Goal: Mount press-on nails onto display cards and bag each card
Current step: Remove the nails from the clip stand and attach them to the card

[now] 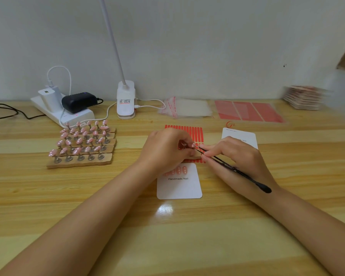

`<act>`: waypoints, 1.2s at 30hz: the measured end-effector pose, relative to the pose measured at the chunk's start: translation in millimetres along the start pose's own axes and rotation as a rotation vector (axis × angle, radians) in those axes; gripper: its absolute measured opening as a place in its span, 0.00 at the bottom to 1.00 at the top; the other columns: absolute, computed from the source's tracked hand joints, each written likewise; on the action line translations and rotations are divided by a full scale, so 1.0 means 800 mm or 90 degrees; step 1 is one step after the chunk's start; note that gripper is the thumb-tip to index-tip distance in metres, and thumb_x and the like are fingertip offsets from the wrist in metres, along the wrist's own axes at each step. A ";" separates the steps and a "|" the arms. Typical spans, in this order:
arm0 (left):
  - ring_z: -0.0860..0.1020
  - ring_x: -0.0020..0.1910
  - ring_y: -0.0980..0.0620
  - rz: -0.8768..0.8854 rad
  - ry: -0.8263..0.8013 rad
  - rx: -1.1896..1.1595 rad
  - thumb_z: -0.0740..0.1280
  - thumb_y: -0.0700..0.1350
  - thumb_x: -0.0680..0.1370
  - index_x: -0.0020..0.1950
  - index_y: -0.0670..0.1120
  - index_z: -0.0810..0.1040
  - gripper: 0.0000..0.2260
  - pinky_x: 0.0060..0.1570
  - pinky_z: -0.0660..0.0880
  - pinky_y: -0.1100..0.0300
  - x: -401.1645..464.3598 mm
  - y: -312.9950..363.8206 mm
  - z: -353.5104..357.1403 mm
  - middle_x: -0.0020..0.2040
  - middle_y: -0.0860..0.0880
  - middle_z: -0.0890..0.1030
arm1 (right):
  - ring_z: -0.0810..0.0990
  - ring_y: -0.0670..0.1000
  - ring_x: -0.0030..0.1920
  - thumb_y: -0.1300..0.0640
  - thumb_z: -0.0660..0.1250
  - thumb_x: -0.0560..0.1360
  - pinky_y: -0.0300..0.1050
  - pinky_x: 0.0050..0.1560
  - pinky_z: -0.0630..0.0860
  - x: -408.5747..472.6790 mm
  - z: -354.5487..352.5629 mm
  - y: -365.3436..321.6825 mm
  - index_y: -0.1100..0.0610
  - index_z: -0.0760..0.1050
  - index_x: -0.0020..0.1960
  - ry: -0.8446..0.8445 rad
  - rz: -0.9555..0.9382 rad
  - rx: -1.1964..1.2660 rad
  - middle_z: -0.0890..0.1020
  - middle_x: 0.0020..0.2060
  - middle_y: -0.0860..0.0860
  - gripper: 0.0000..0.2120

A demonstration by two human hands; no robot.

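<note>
A white display card (179, 186) printed "Handmade Nail" lies in the middle of the table with several pink nails stuck along its top edge. Above it, my left hand (165, 150) pinches a small nail stand (182, 145) with a pink nail (193, 145) at its tip. My right hand (239, 156) grips black tweezers (233, 169), whose tips touch that nail. A red sheet of adhesive strips (195, 132) lies under both hands. Wooden bars (82, 144) at the left carry several pink nails on metal stands.
A second white card (241, 136) lies to the right. Clear bags (185, 107) and red sheets (247, 111) sit at the back, a stack of finished cards (303, 97) at far right. A clip lamp (126, 100) and a power strip (62, 108) with chargers stand at the back left.
</note>
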State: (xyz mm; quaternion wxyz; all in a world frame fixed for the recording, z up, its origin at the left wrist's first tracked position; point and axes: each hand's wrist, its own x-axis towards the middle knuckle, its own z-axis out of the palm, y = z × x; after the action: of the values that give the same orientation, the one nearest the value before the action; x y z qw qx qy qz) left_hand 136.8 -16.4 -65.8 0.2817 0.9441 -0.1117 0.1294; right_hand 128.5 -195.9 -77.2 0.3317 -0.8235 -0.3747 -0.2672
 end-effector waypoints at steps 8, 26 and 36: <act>0.70 0.38 0.61 -0.016 0.002 -0.008 0.71 0.54 0.71 0.44 0.53 0.80 0.06 0.43 0.62 0.62 -0.001 -0.001 0.001 0.34 0.63 0.72 | 0.80 0.36 0.42 0.60 0.72 0.69 0.25 0.42 0.71 0.010 0.002 -0.004 0.48 0.77 0.36 0.056 0.259 0.217 0.83 0.37 0.38 0.08; 0.76 0.46 0.62 -0.008 -0.041 -0.055 0.72 0.57 0.68 0.57 0.57 0.76 0.19 0.44 0.74 0.62 -0.004 0.000 -0.021 0.44 0.61 0.77 | 0.79 0.36 0.35 0.62 0.71 0.71 0.25 0.36 0.70 0.007 -0.005 0.007 0.51 0.77 0.35 0.132 0.342 0.302 0.82 0.31 0.38 0.09; 0.73 0.51 0.67 -0.027 -0.060 -0.147 0.73 0.51 0.69 0.62 0.57 0.71 0.24 0.43 0.71 0.74 -0.018 -0.029 -0.032 0.50 0.62 0.75 | 0.80 0.38 0.46 0.59 0.72 0.69 0.31 0.48 0.74 0.014 -0.005 0.021 0.48 0.78 0.36 0.152 0.369 0.278 0.83 0.36 0.40 0.08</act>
State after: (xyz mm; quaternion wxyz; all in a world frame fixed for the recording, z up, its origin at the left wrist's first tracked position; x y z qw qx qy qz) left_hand 125.3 18.4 -61.2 0.3856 0.9126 -0.1193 0.0650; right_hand 147.9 -202.1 -72.7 0.6024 -0.7684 -0.1329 -0.1704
